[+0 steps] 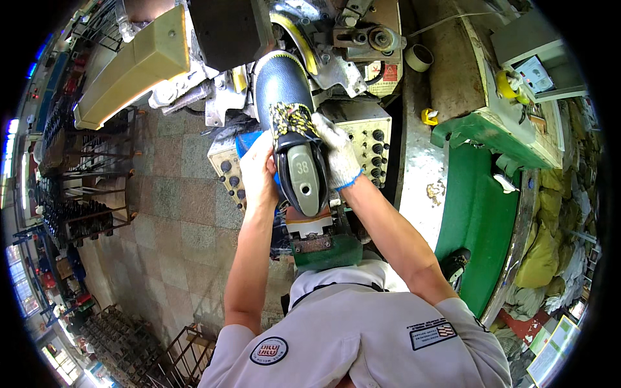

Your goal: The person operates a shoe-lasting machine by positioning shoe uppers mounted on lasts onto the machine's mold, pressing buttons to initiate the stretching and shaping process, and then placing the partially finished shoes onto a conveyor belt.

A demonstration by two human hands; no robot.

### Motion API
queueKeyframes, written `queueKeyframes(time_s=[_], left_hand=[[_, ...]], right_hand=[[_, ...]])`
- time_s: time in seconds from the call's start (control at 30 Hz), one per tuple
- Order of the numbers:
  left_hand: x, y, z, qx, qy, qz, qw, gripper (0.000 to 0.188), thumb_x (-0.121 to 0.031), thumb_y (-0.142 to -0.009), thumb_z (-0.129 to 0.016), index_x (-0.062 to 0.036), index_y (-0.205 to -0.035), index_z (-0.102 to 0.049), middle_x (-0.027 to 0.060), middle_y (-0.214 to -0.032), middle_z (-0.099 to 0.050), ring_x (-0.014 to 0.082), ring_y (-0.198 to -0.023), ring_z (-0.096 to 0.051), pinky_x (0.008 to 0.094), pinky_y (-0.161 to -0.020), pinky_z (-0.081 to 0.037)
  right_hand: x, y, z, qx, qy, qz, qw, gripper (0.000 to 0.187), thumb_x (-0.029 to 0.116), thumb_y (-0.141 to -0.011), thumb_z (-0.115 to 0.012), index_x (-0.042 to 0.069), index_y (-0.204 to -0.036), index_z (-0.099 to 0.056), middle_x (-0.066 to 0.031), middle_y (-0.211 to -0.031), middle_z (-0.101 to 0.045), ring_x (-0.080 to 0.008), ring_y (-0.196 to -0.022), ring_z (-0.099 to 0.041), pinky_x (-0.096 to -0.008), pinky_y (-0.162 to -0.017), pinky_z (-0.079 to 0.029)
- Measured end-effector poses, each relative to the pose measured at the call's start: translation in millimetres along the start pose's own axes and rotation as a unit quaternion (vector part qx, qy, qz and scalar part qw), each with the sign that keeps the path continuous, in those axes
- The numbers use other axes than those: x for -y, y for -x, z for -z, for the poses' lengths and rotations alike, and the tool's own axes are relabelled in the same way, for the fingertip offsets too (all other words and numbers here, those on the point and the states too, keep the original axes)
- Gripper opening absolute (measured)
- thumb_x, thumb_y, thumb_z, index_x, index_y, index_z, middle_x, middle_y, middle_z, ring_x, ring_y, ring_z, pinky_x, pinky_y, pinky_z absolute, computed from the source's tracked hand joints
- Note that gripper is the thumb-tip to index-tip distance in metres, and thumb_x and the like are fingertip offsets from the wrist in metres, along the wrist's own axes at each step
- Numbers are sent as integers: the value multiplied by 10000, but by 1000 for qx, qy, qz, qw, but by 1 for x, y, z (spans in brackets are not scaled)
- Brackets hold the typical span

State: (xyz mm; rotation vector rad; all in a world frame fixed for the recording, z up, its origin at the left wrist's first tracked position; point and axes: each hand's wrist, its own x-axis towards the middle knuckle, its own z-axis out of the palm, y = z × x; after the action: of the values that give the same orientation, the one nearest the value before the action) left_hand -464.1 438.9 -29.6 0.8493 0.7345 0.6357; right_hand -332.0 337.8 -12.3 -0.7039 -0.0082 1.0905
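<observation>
A black shoe upper with yellow-and-black laces is pulled over a grey shoe last, its toe pointing away from me into a machine. My bare left hand grips the upper's left side near the heel. On the opposite side, my right hand, in a white knitted glove with a blue cuff, holds the upper beside the laces. Both hands' fingers are partly hidden by the shoe. Metal jaws with a curved yellow-edged plate sit close around the toe.
Below the jaws stand control boxes with black knobs. A yellow machine arm juts out at left. To the right are a green-covered bench, a tape roll and a small yellow object. Racks of shoes line the left floor.
</observation>
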Motion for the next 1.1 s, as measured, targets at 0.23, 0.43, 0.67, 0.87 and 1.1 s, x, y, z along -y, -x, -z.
queueKeyframes(time_s=[0.23, 0.43, 0.67, 0.87, 1.1], left_hand=[[12, -10, -13, -30, 15, 97, 995, 527, -521, -1043, -474, -55, -1219, -646, 82, -1062, -718, 188, -896, -697, 337, -793, -573], [3, -15, -14, -6, 8, 91, 996, 507, -491, -1058, -460, -53, -1232, -650, 70, -1061, -715, 159, -895, -686, 313, -790, -556], [7, -18, -11, 6, 12, 68, 998, 511, -485, -1073, -434, -46, -1199, -663, 60, -1020, -715, 152, -862, -674, 312, -773, -550], [59, -6, 43, -44, -287, -66, 955, 495, -415, -1075, -489, 38, -1109, -685, 54, -960, -709, 126, -854, -629, 292, -797, -510], [159, 113, 172, -218, -349, 60, 909, 587, -305, -911, -741, 85, -1317, -573, 158, -1088, -703, 210, -975, -659, 343, -874, -522]], right_hand=[[-10, -17, 5, -35, 87, 36, 995, 345, 312, -997, -650, 4, -1147, -696, -52, -1083, -710, -124, -956, -652, -292, -863, -528], [-13, -20, 1, -60, 84, 34, 994, 357, 320, -1007, -636, 0, -1147, -703, -59, -1081, -717, -131, -948, -655, -298, -855, -533], [-24, -24, 10, -81, 142, 71, 984, 369, 335, -1006, -644, -2, -1139, -713, -48, -1073, -717, -116, -915, -641, -275, -829, -519], [-43, 4, 68, -133, 232, 123, 956, 459, 318, -1002, -646, -44, -1283, -634, -33, -1096, -683, -105, -896, -614, -275, -848, -517], [3, 154, 172, -242, 148, 114, 952, 501, 251, -1033, -544, -72, -1405, -454, -241, -1310, -605, -360, -1101, -671, -434, -851, -586]])
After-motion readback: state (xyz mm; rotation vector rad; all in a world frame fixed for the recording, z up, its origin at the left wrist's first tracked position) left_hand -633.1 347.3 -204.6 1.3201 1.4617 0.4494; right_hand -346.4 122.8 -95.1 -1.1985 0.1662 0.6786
